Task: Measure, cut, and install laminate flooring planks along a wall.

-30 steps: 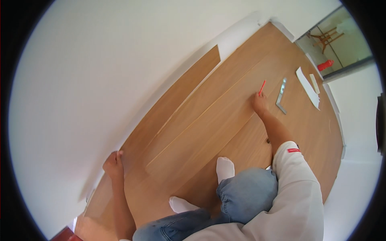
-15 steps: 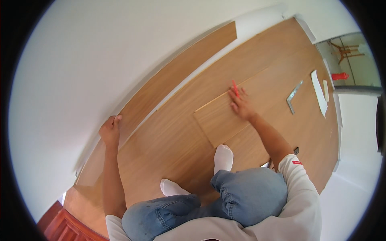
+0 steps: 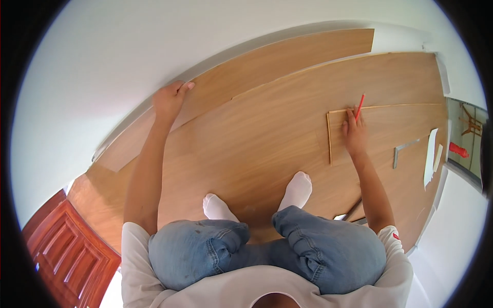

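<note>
A long wood-look floor plank [image 3: 287, 54] lies along the wall at the far side. My left hand [image 3: 171, 102] is closed on its wall-side edge, thumb on top and the other fingers mostly out of sight. On the right, a loose plank [image 3: 341, 146] rests on the laid flooring, its left end edge showing. Slightly blurred, my right hand [image 3: 355, 134] lies on that loose plank near its far edge. A slim red pencil [image 3: 361, 104] sticks up from between the fingers of this hand.
A metal square [image 3: 403, 149] lies on the laid floor [image 3: 246, 138] at right, beside white strips [image 3: 430, 156]. My socked feet [image 3: 297, 191] stand on the boards. Dark tool parts [image 3: 354, 209] show by my right knee. A red-brown panelled door [image 3: 72, 246] is at lower left.
My view has turned, so the scene sits rotated. The loose plank under my right hand has slid right, away from my foot. My left hand keeps its hold on the long plank.
</note>
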Demonstrator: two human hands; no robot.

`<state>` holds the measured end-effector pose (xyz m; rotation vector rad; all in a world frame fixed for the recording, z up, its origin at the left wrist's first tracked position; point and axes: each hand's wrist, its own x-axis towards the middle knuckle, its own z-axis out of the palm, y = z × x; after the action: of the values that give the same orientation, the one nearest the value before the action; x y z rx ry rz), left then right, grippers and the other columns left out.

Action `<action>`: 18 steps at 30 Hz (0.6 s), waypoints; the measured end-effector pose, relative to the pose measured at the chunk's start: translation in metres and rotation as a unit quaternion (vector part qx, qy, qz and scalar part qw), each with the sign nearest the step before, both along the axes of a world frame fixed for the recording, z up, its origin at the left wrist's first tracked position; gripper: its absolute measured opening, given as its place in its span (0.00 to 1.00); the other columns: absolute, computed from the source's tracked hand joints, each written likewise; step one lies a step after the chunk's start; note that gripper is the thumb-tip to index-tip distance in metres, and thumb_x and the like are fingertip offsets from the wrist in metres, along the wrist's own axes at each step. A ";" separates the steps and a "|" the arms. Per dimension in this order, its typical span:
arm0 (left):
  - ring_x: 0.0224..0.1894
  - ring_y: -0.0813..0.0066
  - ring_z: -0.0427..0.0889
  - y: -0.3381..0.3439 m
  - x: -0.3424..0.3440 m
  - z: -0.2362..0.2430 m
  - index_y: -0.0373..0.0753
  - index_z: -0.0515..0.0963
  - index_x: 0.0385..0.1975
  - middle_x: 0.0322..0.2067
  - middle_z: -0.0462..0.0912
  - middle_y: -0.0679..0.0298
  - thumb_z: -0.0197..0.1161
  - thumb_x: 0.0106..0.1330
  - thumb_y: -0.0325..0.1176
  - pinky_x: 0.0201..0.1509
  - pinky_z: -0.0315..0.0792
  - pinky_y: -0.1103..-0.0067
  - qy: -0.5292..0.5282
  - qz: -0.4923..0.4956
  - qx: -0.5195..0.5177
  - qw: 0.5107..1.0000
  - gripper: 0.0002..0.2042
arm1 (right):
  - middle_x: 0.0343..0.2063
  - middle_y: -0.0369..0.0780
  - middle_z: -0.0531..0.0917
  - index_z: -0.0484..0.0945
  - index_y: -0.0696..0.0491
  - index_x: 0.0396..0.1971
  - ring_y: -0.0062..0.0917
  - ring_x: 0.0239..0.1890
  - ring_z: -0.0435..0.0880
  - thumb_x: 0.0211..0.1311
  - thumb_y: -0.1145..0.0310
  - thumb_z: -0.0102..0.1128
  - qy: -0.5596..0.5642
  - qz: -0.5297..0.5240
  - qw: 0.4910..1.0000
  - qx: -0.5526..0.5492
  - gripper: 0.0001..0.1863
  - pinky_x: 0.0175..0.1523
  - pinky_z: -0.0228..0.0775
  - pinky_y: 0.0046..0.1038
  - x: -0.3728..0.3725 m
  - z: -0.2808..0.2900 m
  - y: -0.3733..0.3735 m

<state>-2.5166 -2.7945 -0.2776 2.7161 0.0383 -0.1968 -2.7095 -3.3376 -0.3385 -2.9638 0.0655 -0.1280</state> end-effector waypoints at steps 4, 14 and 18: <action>0.22 0.60 0.73 -0.006 0.004 -0.009 0.45 0.84 0.27 0.16 0.75 0.60 0.60 0.64 0.63 0.28 0.66 0.67 0.006 -0.010 -0.010 1.000 0.24 | 0.67 0.53 0.67 0.70 0.54 0.63 0.51 0.69 0.64 0.67 0.69 0.55 0.019 0.036 0.999 0.022 0.24 0.69 0.61 0.47 -0.001 0.006 0.038; 0.23 0.60 0.75 -0.016 0.012 -0.016 0.45 0.85 0.28 0.17 0.77 0.60 0.59 0.65 0.63 0.30 0.68 0.66 0.030 -0.027 0.017 0.999 0.25 | 0.65 0.55 0.69 0.72 0.52 0.63 0.53 0.66 0.68 0.63 0.74 0.58 0.021 0.066 0.993 0.098 0.27 0.67 0.64 0.48 0.026 0.033 0.052; 0.23 0.61 0.73 -0.029 0.017 -0.018 0.43 0.84 0.28 0.17 0.76 0.59 0.59 0.65 0.63 0.30 0.67 0.67 0.034 -0.026 0.004 0.999 0.26 | 0.64 0.52 0.71 0.71 0.52 0.63 0.51 0.64 0.71 0.63 0.75 0.58 -0.064 0.107 0.986 0.114 0.26 0.66 0.65 0.46 0.095 0.038 0.046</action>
<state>-2.5000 -2.8238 -0.2956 2.7196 -0.0115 -0.3055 -2.6142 -3.2920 -0.3004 -2.7045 -0.2377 -0.2634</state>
